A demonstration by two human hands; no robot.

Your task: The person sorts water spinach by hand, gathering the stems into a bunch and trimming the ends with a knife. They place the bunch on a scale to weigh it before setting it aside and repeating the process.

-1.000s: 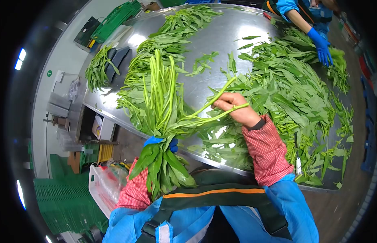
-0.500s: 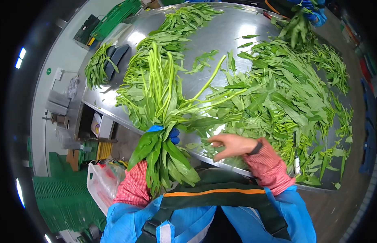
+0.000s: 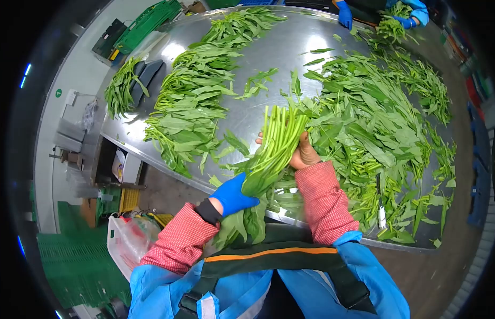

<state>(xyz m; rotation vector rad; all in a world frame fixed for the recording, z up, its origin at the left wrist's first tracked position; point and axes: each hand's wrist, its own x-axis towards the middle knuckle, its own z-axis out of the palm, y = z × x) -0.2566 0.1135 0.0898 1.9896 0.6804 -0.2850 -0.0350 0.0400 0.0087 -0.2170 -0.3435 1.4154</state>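
A bunch of leafy green stems (image 3: 279, 138) is held over the near edge of the metal table, stem ends pointing away from me and leaves hanging down. My left hand (image 3: 234, 196), in a blue glove, is closed round its leafy lower part. My bare right hand (image 3: 305, 153) wraps round the stems from the right, its fingertips showing on their left side. Right of the bunch lies a large loose pile of greens (image 3: 364, 117). Bunches in a row (image 3: 197, 95) stretch along the left part of the table. A knife with a white handle (image 3: 382, 217) lies at the pile's near edge.
The metal table (image 3: 274, 50) spans the view. A co-worker's blue-gloved hands (image 3: 345, 15) are at its far right, one holding greens. Green crates (image 3: 149, 24) stand at the back left. A white crate (image 3: 120, 242) with plastic bags is at the lower left.
The bunch has moved right and its stems are now gathered together. My right hand has moved up and closed round them. The co-worker's hands have moved apart.
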